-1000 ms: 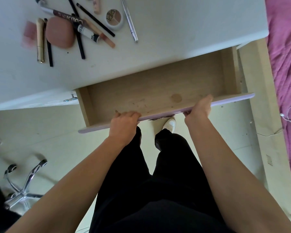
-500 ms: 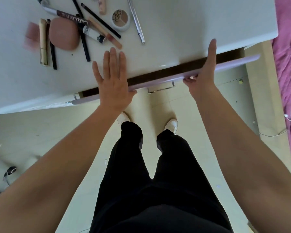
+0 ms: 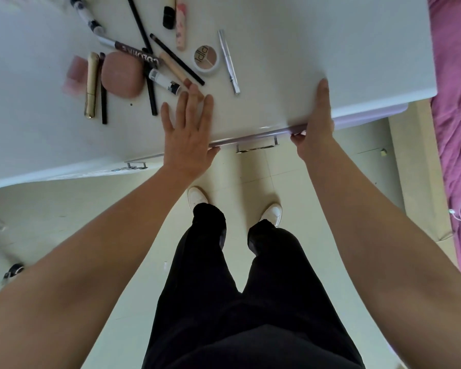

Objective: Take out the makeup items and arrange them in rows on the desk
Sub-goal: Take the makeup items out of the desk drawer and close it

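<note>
Makeup items lie scattered, unaligned, on the left part of the white table [image 3: 304,49]. Inventory, left to right:

- Translucent pink block [image 3: 75,74], beside a gold tube [image 3: 91,83] and a thin black pencil [image 3: 103,89], these two roughly parallel.
- Rounded pink compact [image 3: 121,74], just right of the black pencil.
- Brown-labelled tube [image 3: 133,53], crossed by a long black pencil [image 3: 141,41].
- White-and-black tube [image 3: 164,82] and beige pencil [image 3: 175,70], near the left hand's fingertips.
- Second black pencil [image 3: 177,59], lying diagonally over the beige pencil.
- Peach patterned tube [image 3: 181,27] and short black cap-shaped item [image 3: 168,17], toward the far edge.
- Round white compact with brown pans [image 3: 205,61].
- Slim silver pen-shaped stick [image 3: 229,62], apart from the rest, on the right of the group.

Lilac drawer front [image 3: 362,119] sits nearly flush under the table edge; its metal handle [image 3: 256,145] projects between the two hands.

Left hand [image 3: 188,137]: fingers spread flat on the table top, thumb hooked under the table's edge at the drawer front. It grasps nothing.

Right hand [image 3: 317,129]: extended fingers lie flat on the table top, thumb tucked beneath at the drawer front. It pinches no loose item.

Below, black trousers and white shoes stand on the pale tiled floor [image 3: 304,177].
</note>
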